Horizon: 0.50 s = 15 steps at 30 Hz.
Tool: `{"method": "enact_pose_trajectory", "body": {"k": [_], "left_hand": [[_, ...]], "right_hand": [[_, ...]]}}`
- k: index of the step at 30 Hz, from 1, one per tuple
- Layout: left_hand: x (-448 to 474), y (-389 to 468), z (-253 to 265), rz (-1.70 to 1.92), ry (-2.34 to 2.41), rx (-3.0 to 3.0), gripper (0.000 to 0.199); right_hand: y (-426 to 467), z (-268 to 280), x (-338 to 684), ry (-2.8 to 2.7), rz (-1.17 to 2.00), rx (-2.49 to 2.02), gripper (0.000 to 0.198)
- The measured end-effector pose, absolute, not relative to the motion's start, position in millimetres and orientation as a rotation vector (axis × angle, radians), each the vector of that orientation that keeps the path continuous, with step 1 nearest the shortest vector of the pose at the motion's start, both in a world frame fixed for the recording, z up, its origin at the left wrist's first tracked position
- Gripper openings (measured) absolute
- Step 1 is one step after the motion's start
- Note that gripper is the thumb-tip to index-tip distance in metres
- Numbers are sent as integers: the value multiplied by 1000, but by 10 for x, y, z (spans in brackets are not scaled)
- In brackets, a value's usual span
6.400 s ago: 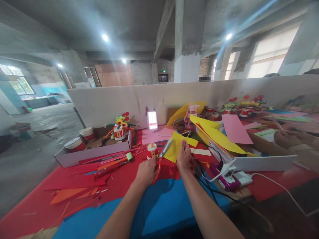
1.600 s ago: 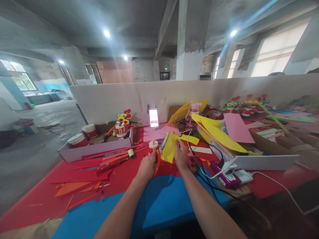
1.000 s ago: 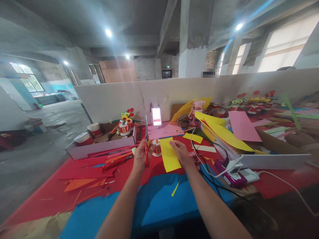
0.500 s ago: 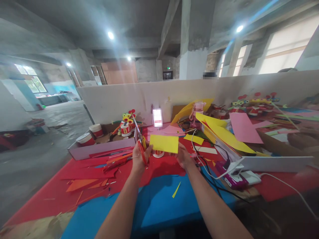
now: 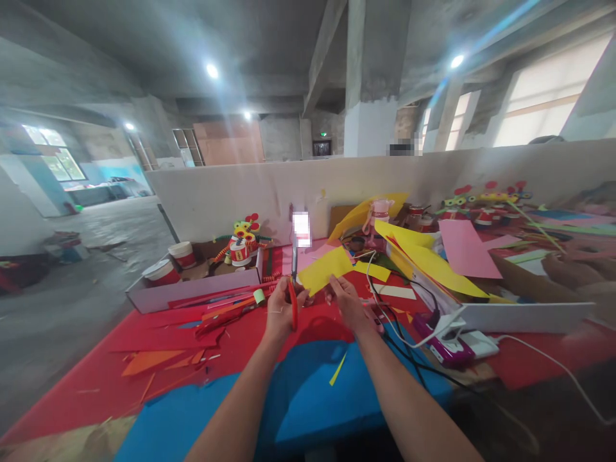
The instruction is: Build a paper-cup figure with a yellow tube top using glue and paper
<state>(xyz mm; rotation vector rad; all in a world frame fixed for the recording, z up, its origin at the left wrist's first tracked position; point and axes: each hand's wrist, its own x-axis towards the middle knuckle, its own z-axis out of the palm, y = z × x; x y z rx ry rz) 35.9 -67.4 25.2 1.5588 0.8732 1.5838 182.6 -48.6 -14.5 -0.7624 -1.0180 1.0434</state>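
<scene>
A yellow rectangle of paper (image 5: 328,268) hangs tilted over the table, its right end higher than its left. My right hand (image 5: 347,300) is closed on its lower edge, thumb and fingers pinching it. Scissors with red handles (image 5: 293,307) are in my left hand (image 5: 281,308), the blades pointing up and away. The left thumb lies at the paper's lower left corner; whether it grips the paper I cannot tell. On the blue sheet (image 5: 308,391) below my hands lies a thin yellow offcut (image 5: 338,369).
Red and orange paper scraps (image 5: 158,359) lie at left, beside a shallow box (image 5: 197,289) with cups and a paper-cup figure (image 5: 242,247). To the right are a purple power strip (image 5: 447,343), cables and a box (image 5: 529,314) holding coloured sheets. A white partition (image 5: 231,186) stands behind.
The yellow paper has turned from nearly level to tilted, right end up. My right hand has shifted left along its lower edge. The scissors in my left hand now point more upright.
</scene>
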Motion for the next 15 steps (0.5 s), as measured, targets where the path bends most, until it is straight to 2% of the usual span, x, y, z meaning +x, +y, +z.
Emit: {"method": "enact_pose_trajectory", "body": {"k": [10, 15], "left_hand": [[218, -556, 176, 1576, 895, 1464, 32], [280, -561, 172, 1578, 893, 1497, 33]], "right_hand": [[-491, -165, 1878, -1136, 953, -809, 41], [-539, -108, 1792, -990, 1094, -713, 38]]}}
